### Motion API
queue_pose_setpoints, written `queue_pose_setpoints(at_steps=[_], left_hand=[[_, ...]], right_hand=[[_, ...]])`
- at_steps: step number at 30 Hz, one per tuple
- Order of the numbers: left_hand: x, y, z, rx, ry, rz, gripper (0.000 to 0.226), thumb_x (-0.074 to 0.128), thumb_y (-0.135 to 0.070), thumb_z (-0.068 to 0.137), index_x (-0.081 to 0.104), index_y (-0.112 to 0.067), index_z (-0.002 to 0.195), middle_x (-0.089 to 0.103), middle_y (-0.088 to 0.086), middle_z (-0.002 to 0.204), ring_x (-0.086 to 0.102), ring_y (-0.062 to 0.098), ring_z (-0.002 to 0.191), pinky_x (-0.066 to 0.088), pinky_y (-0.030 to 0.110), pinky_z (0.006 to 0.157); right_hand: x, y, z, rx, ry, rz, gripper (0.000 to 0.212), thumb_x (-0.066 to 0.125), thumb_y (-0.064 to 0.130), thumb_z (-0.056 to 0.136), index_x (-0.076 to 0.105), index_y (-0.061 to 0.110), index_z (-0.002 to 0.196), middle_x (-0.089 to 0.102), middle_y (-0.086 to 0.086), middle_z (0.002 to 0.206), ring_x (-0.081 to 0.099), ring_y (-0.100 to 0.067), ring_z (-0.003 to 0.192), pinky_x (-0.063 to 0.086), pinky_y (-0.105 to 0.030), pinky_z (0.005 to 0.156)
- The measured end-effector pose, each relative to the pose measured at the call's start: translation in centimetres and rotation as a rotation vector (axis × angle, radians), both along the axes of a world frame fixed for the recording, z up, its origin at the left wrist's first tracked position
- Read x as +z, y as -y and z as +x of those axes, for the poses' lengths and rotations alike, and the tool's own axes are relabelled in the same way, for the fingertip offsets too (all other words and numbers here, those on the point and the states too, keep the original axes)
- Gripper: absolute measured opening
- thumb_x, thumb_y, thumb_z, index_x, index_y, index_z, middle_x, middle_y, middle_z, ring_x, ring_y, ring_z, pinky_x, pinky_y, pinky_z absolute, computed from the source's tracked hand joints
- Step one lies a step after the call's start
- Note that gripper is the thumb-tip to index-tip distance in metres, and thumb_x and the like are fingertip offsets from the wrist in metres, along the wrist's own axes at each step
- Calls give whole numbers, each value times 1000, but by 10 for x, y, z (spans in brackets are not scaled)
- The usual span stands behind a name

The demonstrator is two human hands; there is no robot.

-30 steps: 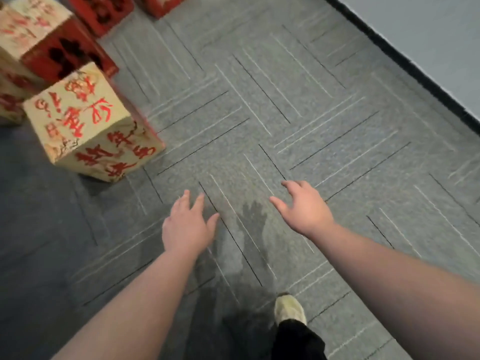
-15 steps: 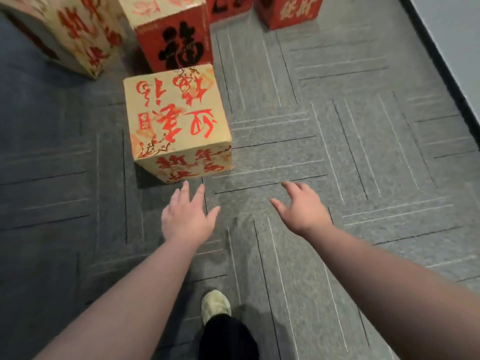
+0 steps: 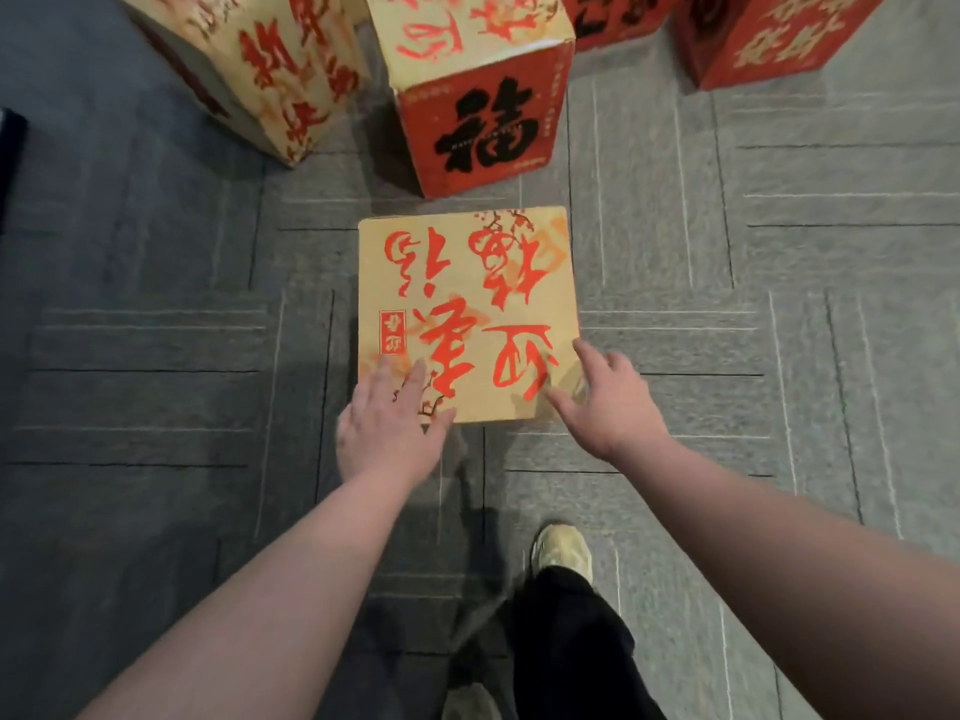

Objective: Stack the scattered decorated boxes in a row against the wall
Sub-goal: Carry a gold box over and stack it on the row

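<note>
left hand [image 3: 387, 433] grip loose | right hand [image 3: 610, 402] grip spread (empty) | both over cream box [image 3: 467, 304] near edge

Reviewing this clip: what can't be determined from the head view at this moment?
- Nearest box: only its top shows; its sides lie below the camera's line of sight.
- Left hand: motion-blurred, so contact with the box is unclear.
- Right hand: its fingertips lie at the box's right edge; grip cannot be told.
- The wall: outside the frame.
- Red box at the upper right: cut off by the top edge.
</note>
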State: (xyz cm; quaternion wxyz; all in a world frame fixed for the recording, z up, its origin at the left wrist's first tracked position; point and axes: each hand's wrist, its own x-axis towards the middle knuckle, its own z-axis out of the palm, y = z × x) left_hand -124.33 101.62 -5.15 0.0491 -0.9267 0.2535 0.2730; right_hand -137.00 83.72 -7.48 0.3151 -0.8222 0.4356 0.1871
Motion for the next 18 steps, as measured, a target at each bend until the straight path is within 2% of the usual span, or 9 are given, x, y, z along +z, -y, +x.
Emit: queue_pose_setpoints(at_steps=[4, 7, 14, 18], left_hand=[[-11, 32, 36, 124, -40, -11, 87, 41, -71, 84, -3, -37, 151, -6, 1, 160, -1, 29, 146, 12, 50, 115], [-23, 48, 47, 110, -51, -35, 94, 41, -77, 79, -3, -36, 151, -6, 1, 160, -1, 28, 146, 12, 51, 115], [-61, 51, 92, 166, -53, -36, 95, 45, -76, 78, -6, -39, 149, -11, 0, 159, -6, 29, 146, 10, 53, 114], [-76, 39, 100, 157, -77, -8, 95, 39, -79, 77, -15, -43, 147, -18, -1, 158, -8, 31, 146, 12, 54, 114]], right_hand=[[-9, 37, 29, 33, 2, 2, 77, 50, 62, 88, 15, 37, 151, 18, -12, 156, 24, -34, 141, 33, -51, 110], [-17, 54, 41, 16, -62, 5, 79, 50, 65, 85, 12, 41, 150, 10, -11, 158, 22, -36, 142, 35, -53, 108], [-43, 55, 84, 31, -122, -12, 82, 55, 67, 83, 8, 49, 148, -6, -8, 160, 17, -37, 144, 36, -54, 106], [-57, 44, 93, -16, -99, 6, 88, 59, 67, 79, 7, 50, 147, -11, -9, 160, 16, -39, 144, 36, -54, 107]])
